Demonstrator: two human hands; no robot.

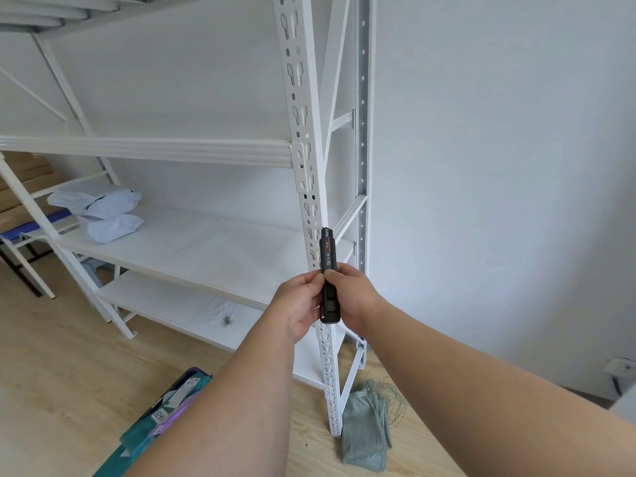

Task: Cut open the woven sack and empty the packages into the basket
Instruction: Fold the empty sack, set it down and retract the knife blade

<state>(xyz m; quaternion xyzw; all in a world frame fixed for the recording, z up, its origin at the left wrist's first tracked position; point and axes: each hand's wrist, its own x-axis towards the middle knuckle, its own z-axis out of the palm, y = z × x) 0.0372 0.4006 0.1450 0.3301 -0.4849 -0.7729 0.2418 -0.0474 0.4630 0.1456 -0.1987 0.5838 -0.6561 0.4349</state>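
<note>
Both my hands hold a black utility knife point(327, 266) upright in front of the white shelf post. My left hand point(300, 301) grips its left side and my right hand point(351, 297) grips its right side, thumbs near the slider. I see no blade sticking out of the top. A folded grey-green woven sack point(366, 428) lies on the wooden floor at the foot of the post, loose threads beside it. At the bottom left, a basket point(198, 373) with a dark rim holds teal packages point(161, 418); my left forearm covers part of it.
A white metal shelf rack point(303, 108) stands straight ahead against the white wall. Two pale blue mailer bags point(99, 211) lie on its middle shelf at the left. Cardboard boxes point(24, 180) and a blue-topped bench point(20, 232) sit at the far left.
</note>
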